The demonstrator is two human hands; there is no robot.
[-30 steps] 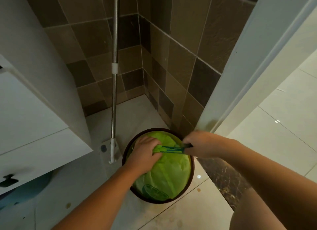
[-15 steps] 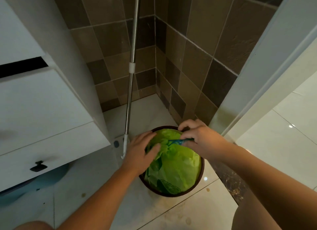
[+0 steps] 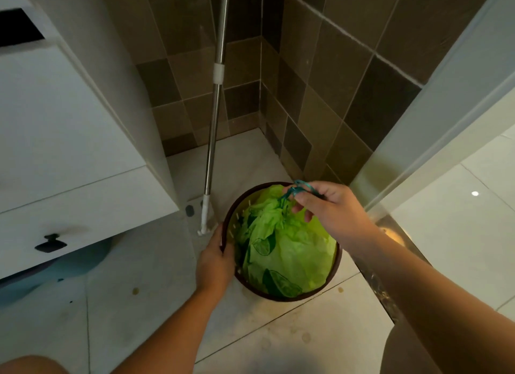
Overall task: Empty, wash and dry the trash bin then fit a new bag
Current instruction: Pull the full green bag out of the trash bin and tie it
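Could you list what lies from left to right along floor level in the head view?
Black drawer knob → mop base → left hand on the bin rim → green bag in the trash bin → dark threshold strip.

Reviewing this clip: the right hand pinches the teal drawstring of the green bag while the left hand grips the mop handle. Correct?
Not quite. In the head view the left hand grips the bin rim, not the mop handle. The right hand does pinch the drawstring of the green bag.
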